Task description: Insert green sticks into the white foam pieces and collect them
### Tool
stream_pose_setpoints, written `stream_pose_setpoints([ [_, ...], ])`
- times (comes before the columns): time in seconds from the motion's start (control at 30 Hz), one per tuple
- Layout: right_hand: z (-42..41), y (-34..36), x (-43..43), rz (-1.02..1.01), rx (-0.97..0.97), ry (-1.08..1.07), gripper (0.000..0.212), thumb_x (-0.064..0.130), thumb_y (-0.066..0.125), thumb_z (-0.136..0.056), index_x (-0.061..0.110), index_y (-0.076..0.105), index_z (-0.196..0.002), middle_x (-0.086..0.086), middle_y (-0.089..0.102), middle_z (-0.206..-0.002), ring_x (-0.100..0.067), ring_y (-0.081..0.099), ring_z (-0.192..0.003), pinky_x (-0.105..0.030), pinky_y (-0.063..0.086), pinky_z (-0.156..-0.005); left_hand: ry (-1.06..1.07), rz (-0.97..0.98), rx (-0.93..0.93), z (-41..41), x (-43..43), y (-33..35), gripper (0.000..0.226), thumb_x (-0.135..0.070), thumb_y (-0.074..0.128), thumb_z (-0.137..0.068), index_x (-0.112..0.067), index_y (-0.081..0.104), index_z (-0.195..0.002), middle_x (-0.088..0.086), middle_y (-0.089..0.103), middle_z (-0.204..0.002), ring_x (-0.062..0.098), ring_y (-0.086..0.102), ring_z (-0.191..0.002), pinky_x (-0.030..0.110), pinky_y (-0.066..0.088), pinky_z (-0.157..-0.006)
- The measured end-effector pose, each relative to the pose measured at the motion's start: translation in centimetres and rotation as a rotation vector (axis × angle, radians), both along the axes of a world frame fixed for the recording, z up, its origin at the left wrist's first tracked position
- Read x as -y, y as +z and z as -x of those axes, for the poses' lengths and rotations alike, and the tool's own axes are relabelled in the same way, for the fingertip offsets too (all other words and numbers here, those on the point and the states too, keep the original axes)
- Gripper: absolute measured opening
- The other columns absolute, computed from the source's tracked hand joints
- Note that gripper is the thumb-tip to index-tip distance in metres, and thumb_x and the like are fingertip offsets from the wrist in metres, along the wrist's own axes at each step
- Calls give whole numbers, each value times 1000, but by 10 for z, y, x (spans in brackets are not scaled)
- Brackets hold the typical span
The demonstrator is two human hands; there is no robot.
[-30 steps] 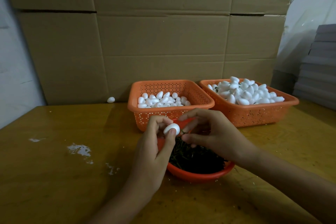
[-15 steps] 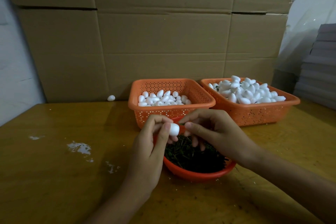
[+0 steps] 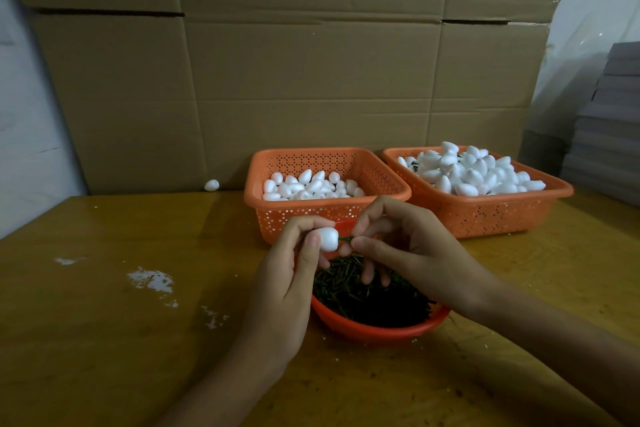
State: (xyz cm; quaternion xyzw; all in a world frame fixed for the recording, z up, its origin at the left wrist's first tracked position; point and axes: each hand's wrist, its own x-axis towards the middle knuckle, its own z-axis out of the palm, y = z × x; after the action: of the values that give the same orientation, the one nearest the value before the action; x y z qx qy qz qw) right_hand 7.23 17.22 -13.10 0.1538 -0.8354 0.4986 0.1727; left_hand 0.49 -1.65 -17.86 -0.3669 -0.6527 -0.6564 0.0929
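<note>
Pinching: left hand (image 3: 287, 284) gripped foam piece (image 3: 328, 238); right hand (image 3: 415, 253) gripped green stick (image 3: 345, 238).
Edges: bowl (image 3: 374, 332) stood just before basket (image 3: 311, 215).

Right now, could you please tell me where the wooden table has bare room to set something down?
The wooden table is bare left of the orange perforated plastic basket and the round red bowl of green sticks, bar white flecks, and right of the bowl, before the second orange basket. The centre is crowded: left hand and right hand work over the bowl.
</note>
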Motion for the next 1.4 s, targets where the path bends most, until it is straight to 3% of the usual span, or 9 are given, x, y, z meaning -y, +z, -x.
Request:
stream_pose_setpoints([
  [0.3,0,-4,1,-76,-45,-21,10,19,68,-99,14,60,-102,-1,80,-97,-24,73,-59,-38,57,-51,-2,22,-8,-1,1,0,22,-38,47,-107,-35,67,-113,-11,69,-95,19,66,-94,28,53,-83],
  [0.43,-2,-4,1,-112,-57,1,13,24,67,-99,17,57,-103,1,80,-96,-23,73,-57,-36,57,-49,-9,63,-61,-4,3,1,21,-36,50,-107,-29,68,-114,-12,71,-99,14,68,-100,21,52,-85],
  [0.63,-3,-5,2,-137,-68,17,28,23,69,-99,16,42,-102,2,81,-95,-20,72,-51,-32,54,-43,24,114,-83,-5,6,2,27,-36,53,-103,-29,71,-122,-17,74,-112,10,68,-116,36,57,-96],
  [0.77,-3,-4,6,-210,-51,-3,29,27,70,-97,17,44,-106,6,80,-94,-18,76,-66,-38,61,-51,13,42,-83,-8,5,4,31,-38,67,-99,-35,65,-130,-22,74,-118,-1,66,-120,14,50,-97],
  [0.93,-5,-5,10,-383,-100,-65,32,14,70,-98,22,40,-107,9,78,-87,-11,75,-74,-37,61,-59,25,19,-140,-9,7,5,16,-42,75,-90,-32,73,-103,-15,76,-103,12,72,-108,20,56,-88],
  [1.23,-7,-6,9,-447,-164,-137,37,8,70,-95,21,39,-110,18,77,-95,-10,71,-70,-42,57,-68,13,28,-192,-6,6,6,24,-38,83,-80,-29,81,-102,-8,72,-108,21,67,-106,19,52,-84],
  [1.33,-6,-7,8,-427,-180,-120,33,11,70,-97,20,41,-110,14,78,-92,-10,72,-70,-43,57,-66,15,44,-207,-7,6,4,31,-40,82,-81,-33,80,-112,-9,70,-109,21,66,-107,18,51,-86],
  [1.4,-6,-7,8,-348,-223,-128,27,13,69,-98,15,44,-108,6,79,-91,-11,74,-73,-44,58,-66,24,78,-198,-8,7,3,47,-46,77,-85,-40,70,-132,-14,68,-118,18,63,-110,16,49,-90],
])
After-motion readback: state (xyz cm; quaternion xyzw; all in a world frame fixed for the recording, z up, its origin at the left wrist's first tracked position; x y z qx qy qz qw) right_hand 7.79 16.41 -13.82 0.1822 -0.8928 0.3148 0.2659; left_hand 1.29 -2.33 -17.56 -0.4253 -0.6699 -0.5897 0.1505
